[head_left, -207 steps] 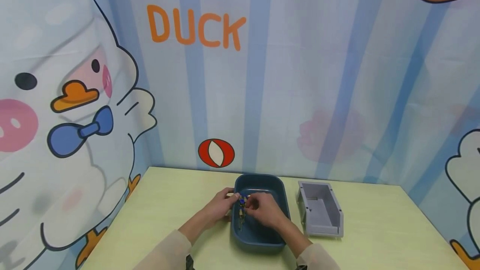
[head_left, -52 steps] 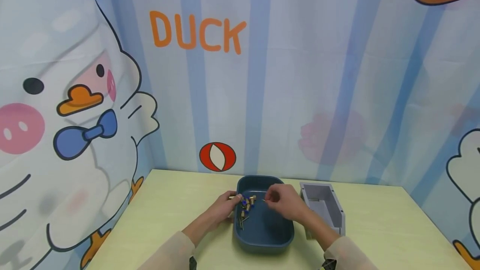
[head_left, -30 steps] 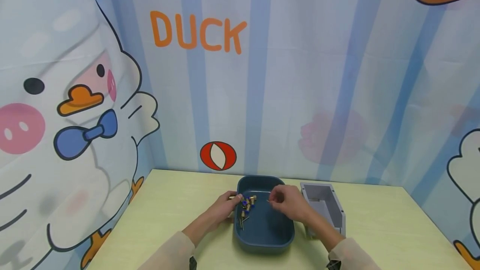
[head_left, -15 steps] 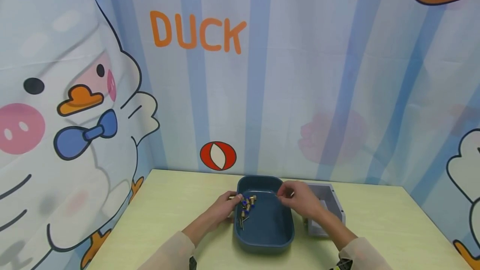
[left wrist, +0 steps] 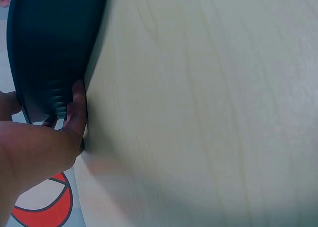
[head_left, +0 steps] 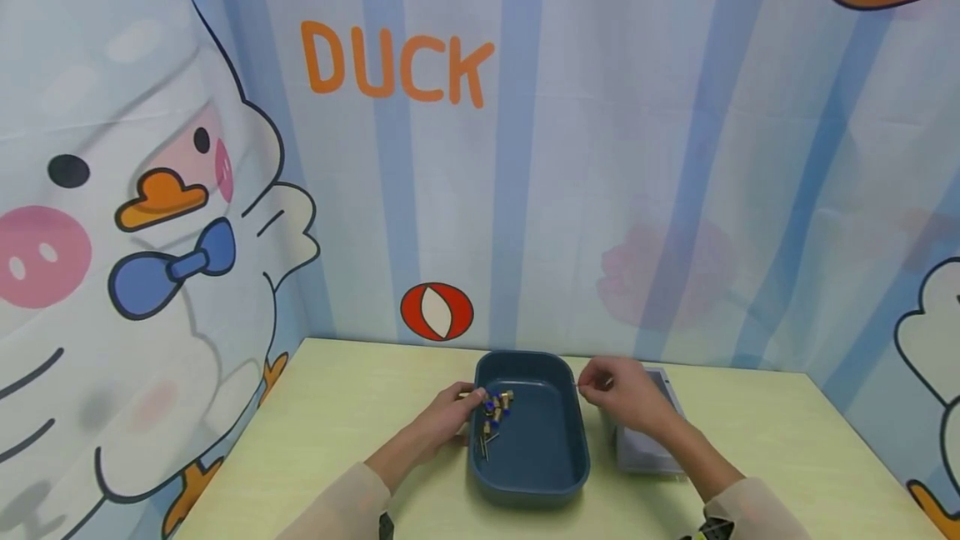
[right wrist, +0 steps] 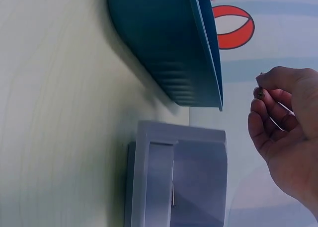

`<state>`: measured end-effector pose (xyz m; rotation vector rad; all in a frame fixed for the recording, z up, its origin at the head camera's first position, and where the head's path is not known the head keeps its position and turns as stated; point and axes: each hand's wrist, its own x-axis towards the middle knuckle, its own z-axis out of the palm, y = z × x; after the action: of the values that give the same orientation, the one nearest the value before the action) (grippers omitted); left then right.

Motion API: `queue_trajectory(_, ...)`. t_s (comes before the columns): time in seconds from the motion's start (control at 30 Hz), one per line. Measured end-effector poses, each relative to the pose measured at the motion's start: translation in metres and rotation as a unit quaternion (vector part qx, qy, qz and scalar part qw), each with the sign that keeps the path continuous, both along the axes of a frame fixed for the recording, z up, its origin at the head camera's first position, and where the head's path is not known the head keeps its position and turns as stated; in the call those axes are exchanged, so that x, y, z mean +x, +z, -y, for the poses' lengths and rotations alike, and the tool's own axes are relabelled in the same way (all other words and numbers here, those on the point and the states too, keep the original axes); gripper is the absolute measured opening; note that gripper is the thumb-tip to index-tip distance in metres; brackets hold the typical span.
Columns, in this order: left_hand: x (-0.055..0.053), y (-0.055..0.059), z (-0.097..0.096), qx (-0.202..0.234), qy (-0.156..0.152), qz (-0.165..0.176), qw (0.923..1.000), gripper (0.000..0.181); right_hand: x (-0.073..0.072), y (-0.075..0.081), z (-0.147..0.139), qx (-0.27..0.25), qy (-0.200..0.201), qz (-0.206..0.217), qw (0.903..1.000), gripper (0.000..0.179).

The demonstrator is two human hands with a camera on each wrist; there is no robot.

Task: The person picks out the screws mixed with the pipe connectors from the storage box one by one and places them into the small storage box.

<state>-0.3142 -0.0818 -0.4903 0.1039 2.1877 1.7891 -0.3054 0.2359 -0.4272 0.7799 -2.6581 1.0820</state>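
The left hand (head_left: 444, 417) grips the left rim of a dark blue plastic tub (head_left: 528, 494), thumb over the edge and fingers along the outer wall, as the left wrist view shows. Inside the tub, by that thumb, lie several brass fittings with blue ends (head_left: 497, 411) and a few thin screws (head_left: 484, 447). Past the tub's right edge, the right hand (head_left: 624, 394) is raised and pinches a small, thin metal screw (right wrist: 261, 91) between thumb and index finger. It hangs in front of the grey bin (head_left: 648, 452), hiding much of it in the head view.
A long, thin screw (right wrist: 173, 194) lies in the grey bin, which stands right of the tub with a gap between them. Both containers rest on a pale wooden table (head_left: 360, 423). A printed duck curtain (head_left: 562, 148) rises behind the table.
The right hand has moved from over the tub rightward past its rim, keeping the screw pinched. Earlier it was among the fittings beside the left hand. The left hand has stayed at the rim.
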Motion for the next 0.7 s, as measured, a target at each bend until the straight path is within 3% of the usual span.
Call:
queue_trajectory(0.37,0.002,0.003,0.001,0.001,0.0,-0.007,1.0,0.059,0.007,0.006,-0.012,-0.006,-0.036,0.019,0.9991,0.005)
queue_trajectory(0.7,0.001,0.001,0.0,0.001,-0.004,-0.008,1.0,0.059,0.005,0.01,-0.027,-0.001,-0.039,-0.003,0.9992,0.003)
